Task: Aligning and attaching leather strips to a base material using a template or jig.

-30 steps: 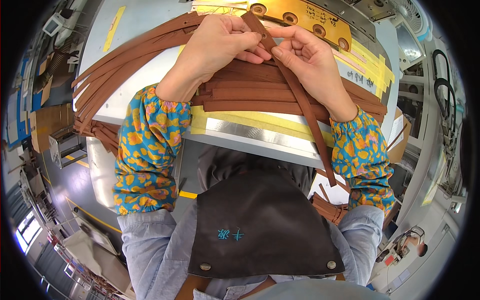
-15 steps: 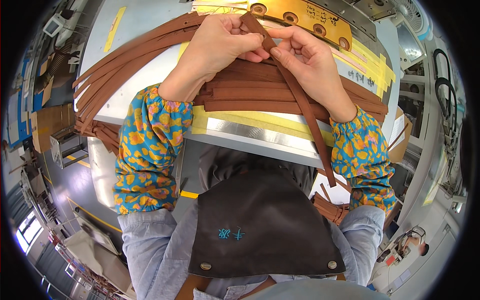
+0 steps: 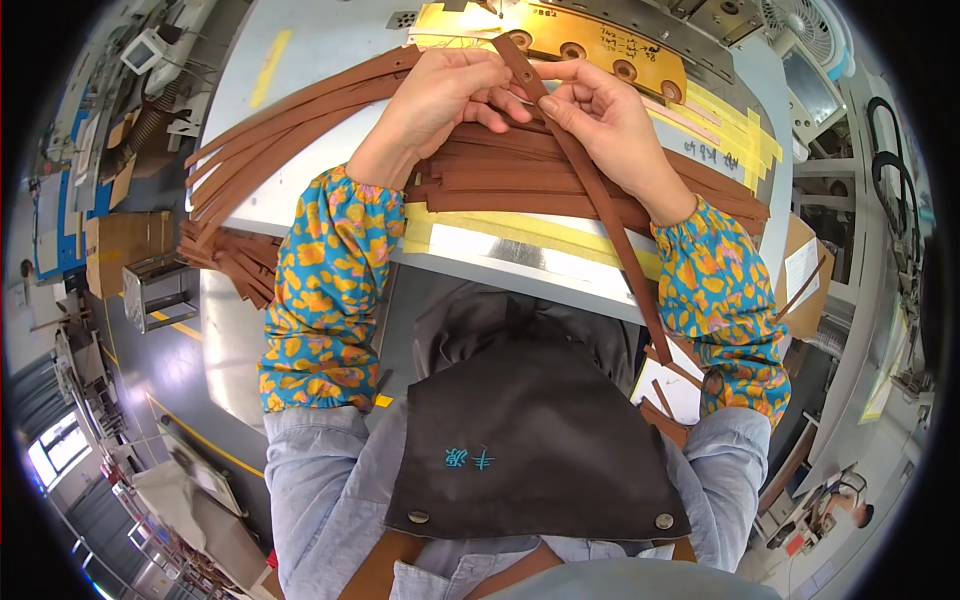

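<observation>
A long brown leather strap (image 3: 592, 180) runs from above the worktable down past its near edge. Near its upper tip are small holes. My right hand (image 3: 605, 115) pinches the strap between thumb and forefinger just below that end. Left of the strap tip, my left hand (image 3: 450, 95) has its fingers curled and drawn together; whatever is between them, if anything, is too small to make out. Beneath both hands lies a pile of similar brown straps (image 3: 530, 185). Another fan of straps (image 3: 300, 130) spreads over the table's left side.
Behind my hands stands a yellow plate (image 3: 600, 50) with round holes, part of a machine. Yellow tape (image 3: 745, 150) marks the table (image 3: 300, 210). More straps (image 3: 235, 262) hang at the left edge. A fan (image 3: 805, 30) and a screen (image 3: 810, 95) stand at the far right.
My left fingers have drawn back from the strap's holed end, which now shows more openly. The right hand keeps its pinch. The whole view has shifted slightly.
</observation>
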